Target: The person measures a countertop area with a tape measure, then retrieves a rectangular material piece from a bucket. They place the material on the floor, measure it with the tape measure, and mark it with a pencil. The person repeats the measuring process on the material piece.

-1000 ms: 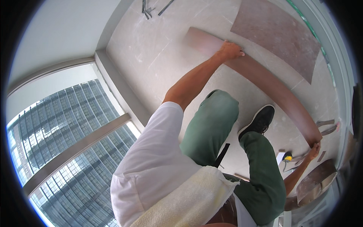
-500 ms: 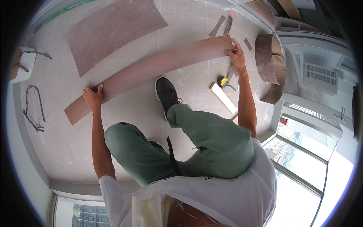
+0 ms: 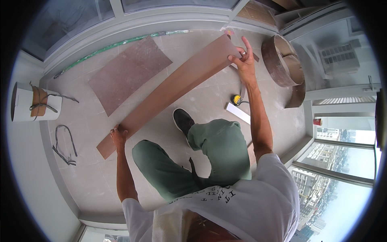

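Note:
A long, thin, slightly bowed brown strip of sheet material (image 3: 177, 82) runs slantwise in front of me, from near left to far right. My left hand (image 3: 119, 138) holds it close to its near left end, with the fingers partly hidden. At the far right end my right hand (image 3: 246, 63) has its thumb on the strip's face and the index finger stretched upward, off the strip. The right end looks raised from the floor. My dark shoe (image 3: 183, 121) stands just on the near side of the strip.
Beyond the strip a wide brown sheet (image 3: 129, 72) lies flat. Rolled brown material (image 3: 278, 66) stands at the right, near a yellow tape measure (image 3: 236, 99) and a white bar (image 3: 238, 113). A dark cord (image 3: 64, 145) and a white roll (image 3: 30, 103) are at the left.
The strip now slants more steeply, its right end farther away and apparently higher. My right index finger has stretched out. The view has shifted, showing more of the wall and windows.

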`<control>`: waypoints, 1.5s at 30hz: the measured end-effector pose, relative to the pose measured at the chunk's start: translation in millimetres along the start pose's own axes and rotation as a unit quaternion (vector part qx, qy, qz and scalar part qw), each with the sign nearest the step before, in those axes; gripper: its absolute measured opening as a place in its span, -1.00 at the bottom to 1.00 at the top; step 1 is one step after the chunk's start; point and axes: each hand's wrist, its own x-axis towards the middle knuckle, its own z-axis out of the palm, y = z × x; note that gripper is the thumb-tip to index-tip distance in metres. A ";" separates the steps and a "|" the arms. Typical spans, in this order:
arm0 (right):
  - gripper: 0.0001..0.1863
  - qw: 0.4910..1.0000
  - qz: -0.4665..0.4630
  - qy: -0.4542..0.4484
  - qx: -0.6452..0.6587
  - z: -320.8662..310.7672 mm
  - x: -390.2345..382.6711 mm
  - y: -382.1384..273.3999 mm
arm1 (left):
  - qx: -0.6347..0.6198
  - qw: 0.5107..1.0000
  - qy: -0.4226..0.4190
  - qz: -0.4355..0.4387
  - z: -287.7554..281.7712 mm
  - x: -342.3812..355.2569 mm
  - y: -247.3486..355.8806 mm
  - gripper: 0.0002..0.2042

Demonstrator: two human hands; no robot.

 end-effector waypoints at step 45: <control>-0.14 0.911 -0.046 -0.409 -0.035 265.6 14.6 -163.6 | -0.702 0.556 0.194 0.399 -546.0 -143.3 247.8 -0.49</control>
